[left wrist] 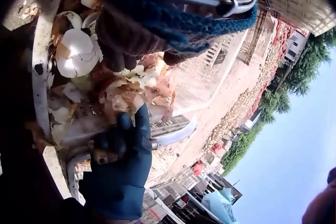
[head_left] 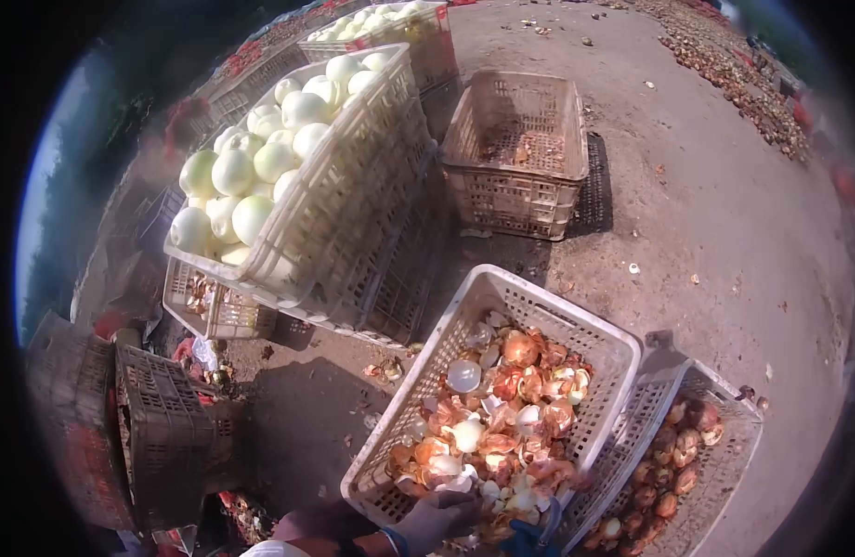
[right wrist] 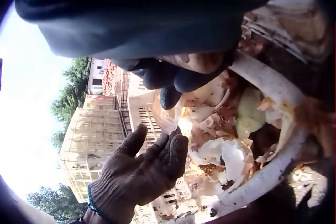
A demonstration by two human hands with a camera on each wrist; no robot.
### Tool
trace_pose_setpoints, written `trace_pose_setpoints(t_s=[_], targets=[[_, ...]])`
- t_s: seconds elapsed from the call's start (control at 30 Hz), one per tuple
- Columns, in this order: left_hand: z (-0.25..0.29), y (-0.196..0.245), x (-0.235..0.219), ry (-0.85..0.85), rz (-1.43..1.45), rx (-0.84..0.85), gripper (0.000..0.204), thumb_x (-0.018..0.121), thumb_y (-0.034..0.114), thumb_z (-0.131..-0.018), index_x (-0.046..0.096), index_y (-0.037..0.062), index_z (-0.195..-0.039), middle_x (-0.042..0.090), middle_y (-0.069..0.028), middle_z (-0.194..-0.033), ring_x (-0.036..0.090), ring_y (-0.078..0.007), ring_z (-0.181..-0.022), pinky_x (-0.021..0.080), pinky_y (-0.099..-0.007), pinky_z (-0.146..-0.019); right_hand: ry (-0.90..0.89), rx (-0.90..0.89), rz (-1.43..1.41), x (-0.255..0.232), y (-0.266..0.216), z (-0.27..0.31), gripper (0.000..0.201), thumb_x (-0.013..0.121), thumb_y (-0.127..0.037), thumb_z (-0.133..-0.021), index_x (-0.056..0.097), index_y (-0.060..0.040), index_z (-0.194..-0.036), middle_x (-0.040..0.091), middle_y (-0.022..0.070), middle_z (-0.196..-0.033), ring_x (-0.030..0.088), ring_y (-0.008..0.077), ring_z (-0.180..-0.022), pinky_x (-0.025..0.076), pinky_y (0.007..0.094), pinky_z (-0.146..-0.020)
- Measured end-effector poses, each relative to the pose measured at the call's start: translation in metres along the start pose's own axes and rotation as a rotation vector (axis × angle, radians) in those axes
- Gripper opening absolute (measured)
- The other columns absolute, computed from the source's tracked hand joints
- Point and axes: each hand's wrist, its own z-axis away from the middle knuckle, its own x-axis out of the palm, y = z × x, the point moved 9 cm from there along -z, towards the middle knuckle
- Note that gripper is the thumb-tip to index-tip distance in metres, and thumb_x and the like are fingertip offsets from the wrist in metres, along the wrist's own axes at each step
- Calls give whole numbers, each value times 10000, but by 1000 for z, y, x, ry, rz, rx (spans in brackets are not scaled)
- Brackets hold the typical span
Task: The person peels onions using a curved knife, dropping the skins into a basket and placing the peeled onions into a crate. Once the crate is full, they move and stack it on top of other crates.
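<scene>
Two gloved hands meet at the near rim of a white crate (head_left: 622, 348) full of onion peelings (head_left: 502, 418), seen from the head camera. The left hand (head_left: 437, 518), in a grey-brown knit glove, lies on the scraps by the near wall; the right hand (head_left: 529, 537), in a dark blue glove, is just beside it at the frame's bottom edge. Left of this crate, peeled white onions (head_left: 251, 162) fill a tilted crate (head_left: 353, 176) stacked on others, kept apart from the waste. An unpeeled lot sits in the crate (head_left: 724, 446) to the right, within easy reach.

From the left wrist, the knit fingers (left wrist: 118, 45) curl down into the peelings (left wrist: 142, 90), while the blue glove (left wrist: 123, 166) rests on the crate's rim (left wrist: 39, 66) with fingers fairly straight, seemingly steadying it.

From the right wrist, the blue fingertips (right wrist: 168, 79) pinch a thin, pale skin (right wrist: 168, 119), probably to shed it into the heap. The left hand (right wrist: 139, 174) lies relaxed and open, holding nothing that I can make out.
</scene>
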Motion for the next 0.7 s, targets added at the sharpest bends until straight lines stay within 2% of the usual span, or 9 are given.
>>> trace_pose_setpoints(t_s=[0.07, 0.17, 0.23, 0.3, 0.33, 0.43, 0.47, 0.6, 0.7], targets=[[-3, -22, -10, -109, 88, -17, 451, 622, 164, -1043, 544, 75, -1478, 694, -72, -1310, 679, -195, -1086, 572, -351, -933, -22, 107, -82, 4, 32, -2, 446, 649, -304, -1044, 590, -62, -1414, 632, 84, -1032, 611, 187, -899, 550, 323, -806], [42, 8, 8, 73, -79, 28, 399, 603, 146, -1042, 588, 67, -1432, 701, -69, -1273, 688, -201, -1059, 585, -338, -893, 66, -133, -135, 19, 18, 10, 347, 614, -305, -1061, 660, -57, -1300, 639, 62, -945, 603, 172, -800, 547, 317, -711], [58, 12, 12, -1, -29, 141, 388, 599, 151, -1042, 599, 68, -1421, 692, -72, -1300, 682, -210, -1091, 581, -347, -925, 97, -151, -88, 21, 3, 20, 342, 606, -297, -1058, 658, -61, -1299, 649, 65, -947, 612, 180, -796, 550, 326, -707], [37, -14, -16, -92, -23, 260, 399, 601, 165, -1045, 590, 76, -1434, 685, -80, -1325, 675, -224, -1126, 571, -362, -966, 105, -120, 22, 19, -14, 26, 337, 597, -289, -1054, 656, -65, -1298, 660, 67, -949, 621, 188, -793, 553, 335, -703], [23, -34, -50, 104, -601, 250, 451, 598, 226, -1061, 538, 112, -1494, 674, -113, -1358, 645, -282, -1217, 510, -408, -1083, 109, -105, 88, 16, -22, 32, 334, 593, -285, -1052, 655, -67, -1298, 665, 69, -950, 625, 192, -792, 555, 339, -702], [45, -27, -37, 44, 261, 16, 341, 623, 128, -1049, 573, 27, -1372, 697, -138, -1249, 719, -237, -1090, 622, -373, -938, 133, -101, 304, 5, -52, 55, 328, 580, -273, -1047, 652, -74, -1297, 680, 73, -954, 638, 204, -787, 559, 353, -696], [46, -19, -40, 52, 282, 102, 312, 629, 102, -1041, 593, 35, -1343, 720, -119, -1162, 729, -245, -1027, 625, -387, -925, 140, -109, 382, 0, -64, 64, 327, 576, -269, -1045, 651, -76, -1297, 686, 75, -955, 643, 207, -785, 561, 357, -694], [132, 71, -28, 81, 346, 291, 305, 672, 119, -1012, 631, 22, -1298, 713, -76, -1131, 714, -204, -989, 609, -348, -909, 179, -166, 724, -25, -114, 111, 321, 559, -254, -1038, 647, -84, -1296, 706, 81, -959, 660, 223, -779, 567, 376, -686], [168, 103, -64, 184, 274, 456, 276, 678, 108, -1006, 639, 26, -1266, 719, -83, -1071, 721, -210, -927, 625, -359, -849, 222, -223, 960, -48, -152, 150, 318, 547, -242, -1033, 644, -90, -1295, 722, 85, -962, 673, 235, -774, 572, 389, -680]])
